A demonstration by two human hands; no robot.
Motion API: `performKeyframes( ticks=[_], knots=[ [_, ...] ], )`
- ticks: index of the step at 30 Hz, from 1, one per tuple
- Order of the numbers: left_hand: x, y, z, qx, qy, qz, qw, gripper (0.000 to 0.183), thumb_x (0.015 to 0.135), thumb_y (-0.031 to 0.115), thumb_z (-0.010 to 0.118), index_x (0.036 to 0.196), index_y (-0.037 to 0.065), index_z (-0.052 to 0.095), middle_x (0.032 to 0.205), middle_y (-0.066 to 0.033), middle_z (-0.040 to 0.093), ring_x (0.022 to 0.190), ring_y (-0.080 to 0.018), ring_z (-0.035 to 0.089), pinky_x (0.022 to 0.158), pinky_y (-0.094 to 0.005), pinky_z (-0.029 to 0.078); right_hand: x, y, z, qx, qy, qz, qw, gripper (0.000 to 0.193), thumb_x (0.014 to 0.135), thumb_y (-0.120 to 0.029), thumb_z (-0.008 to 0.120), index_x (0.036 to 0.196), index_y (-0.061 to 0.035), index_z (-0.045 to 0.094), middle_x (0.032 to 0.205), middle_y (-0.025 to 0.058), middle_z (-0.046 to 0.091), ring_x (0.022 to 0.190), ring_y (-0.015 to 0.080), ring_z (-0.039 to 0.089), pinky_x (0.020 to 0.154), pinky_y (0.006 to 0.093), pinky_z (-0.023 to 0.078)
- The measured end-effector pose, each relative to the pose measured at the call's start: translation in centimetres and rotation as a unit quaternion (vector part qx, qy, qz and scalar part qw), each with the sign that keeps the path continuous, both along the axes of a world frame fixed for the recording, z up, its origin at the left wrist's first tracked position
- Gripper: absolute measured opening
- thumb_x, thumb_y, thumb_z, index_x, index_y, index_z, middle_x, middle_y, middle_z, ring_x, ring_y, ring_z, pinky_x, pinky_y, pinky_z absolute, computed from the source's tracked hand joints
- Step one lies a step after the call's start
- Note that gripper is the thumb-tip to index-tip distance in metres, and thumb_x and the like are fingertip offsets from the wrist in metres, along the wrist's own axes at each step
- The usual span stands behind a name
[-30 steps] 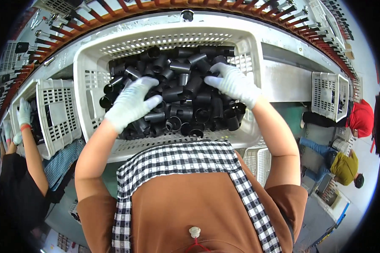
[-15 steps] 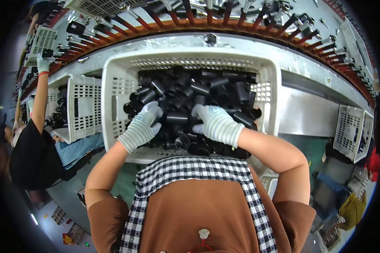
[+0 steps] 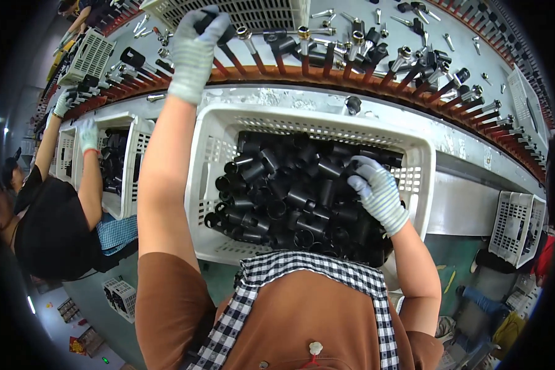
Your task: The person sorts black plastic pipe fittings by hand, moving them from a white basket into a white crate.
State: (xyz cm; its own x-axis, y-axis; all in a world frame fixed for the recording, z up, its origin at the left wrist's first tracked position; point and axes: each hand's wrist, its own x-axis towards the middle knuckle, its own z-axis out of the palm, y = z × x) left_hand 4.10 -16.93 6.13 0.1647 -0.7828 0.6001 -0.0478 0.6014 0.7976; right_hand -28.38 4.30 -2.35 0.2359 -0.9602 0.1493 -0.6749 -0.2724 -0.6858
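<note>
My left hand (image 3: pixel 194 55), in a pale striped glove, is raised over the row of rods beyond the bench edge. Its fingers are closed round a short black tube (image 3: pixel 205 23) at the top of a red rod. Below, a white crate (image 3: pixel 194 185) is filled with loose black tubes (image 3: pixel 299 197). Inside it, at the right side, my right hand (image 3: pixel 379 191) rests over the tubes with fingers bent and apart. Nothing shows in its grasp. Chrome fittings (image 3: pixel 354 40) and black tubes top the red rods to the right of my left hand.
A curved orange-brown rail (image 3: pixel 271 74) with upright rods crosses the bench. A single fitting (image 3: pixel 351 106) stands on the bench ledge. At left, a co-worker in black (image 3: pixel 55 228) reaches over another crate (image 3: pixel 132 160). A white crate (image 3: pixel 517 227) stands at far right.
My left hand has left the crate and gone up to the rods with a black tube. My right hand remains in the crate, now over its right side. The view has shifted.
</note>
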Motion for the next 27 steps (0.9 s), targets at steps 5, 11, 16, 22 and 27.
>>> performKeyframes(
  ticks=[5,11,16,22,27],
  knots=[
    [2.6,-7.5,-3.7,-0.018,-0.126,0.026,0.992,0.021,0.075,0.013,0.076,0.087,0.003,0.062,0.073,-0.0019,0.058,0.068,-0.0112,0.053,0.066,-0.028,0.048,-1.3,0.0,1.9,-0.076,-0.058,-0.029,0.995,0.02,0.08,-0.015,0.066,0.086,0.003,0.059,0.113,0.0205,0.06,0.095,0.0343,0.06,0.085,0.0387,0.047],
    [9.0,-7.9,-3.6,-0.001,-0.172,0.136,0.976,0.032,0.075,0.023,0.077,0.094,0.005,0.058,0.085,-0.007,0.061,0.075,-0.0156,0.058,0.071,-0.0307,0.048,-2.5,-3.8,9.1,-0.243,-0.013,-0.058,0.968,0.013,0.077,-0.004,0.063,0.088,0.003,0.059,0.109,0.0195,0.061,0.091,0.0346,0.061,0.081,0.0387,0.048],
    [9.6,-7.3,-3.0,0.004,-0.192,0.217,0.957,0.049,0.076,0.02,0.074,0.114,0.003,0.049,0.097,-0.0114,0.06,0.085,-0.0213,0.059,0.079,-0.0337,0.049,0.9,-13.3,16.1,-0.324,0.109,-0.084,0.936,0.019,0.081,-0.006,0.061,0.1,-0.0011,0.062,0.1,0.0122,0.065,0.092,0.0281,0.063,0.084,0.0344,0.048],
    [8.1,2.5,-5.6,0.04,-0.107,0.189,0.975,0.08,0.078,0.008,0.068,0.142,0.004,0.02,0.142,-0.0182,0.029,0.126,-0.032,0.041,0.1,-0.0415,0.041,7.6,-19.3,17.2,-0.394,0.142,-0.037,0.907,0.014,0.083,-0.016,0.061,0.083,-0.0022,0.063,0.089,0.0164,0.061,0.085,0.0347,0.059,0.075,0.041,0.047],
    [4.9,11.3,-7.2,0.068,-0.061,0.123,0.988,0.073,0.081,0.006,0.065,0.141,0.008,0.025,0.137,-0.0145,0.037,0.122,-0.0277,0.045,0.101,-0.0411,0.04,11.1,-21.7,15.6,-0.35,0.212,0.035,0.912,0.017,0.085,-0.02,0.058,0.084,-0.0037,0.061,0.084,0.0179,0.06,0.08,0.0359,0.06,0.072,0.0428,0.049]
  ],
)
